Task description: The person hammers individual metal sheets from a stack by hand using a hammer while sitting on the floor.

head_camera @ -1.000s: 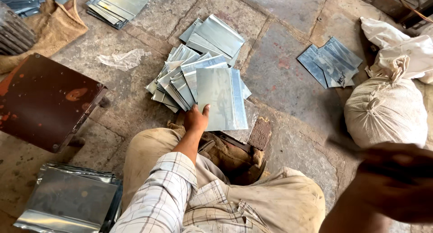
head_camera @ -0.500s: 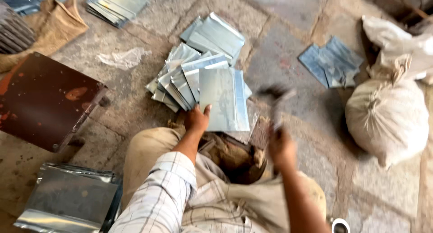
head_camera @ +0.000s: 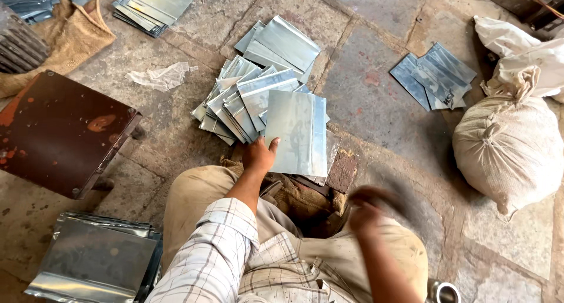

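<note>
Stone-slab floor, person seated. Right hand point(head_camera: 367, 212), nearest and motion-blurred, sits over the lap; its grip cannot be told. Left hand point(head_camera: 259, 155) lies flat, fingers pinning the near edge of the top metal sheet point(head_camera: 296, 133), long axis pointing away; the fanned sheet pile point(head_camera: 247, 97) spreads beyond.

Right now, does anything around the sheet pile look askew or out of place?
Yes. The sheets under the left hand are fanned out unevenly, not squared up. A crumpled plastic scrap lies loose on the floor beside them. The right hand is blurred, so what it holds is unclear.
</note>
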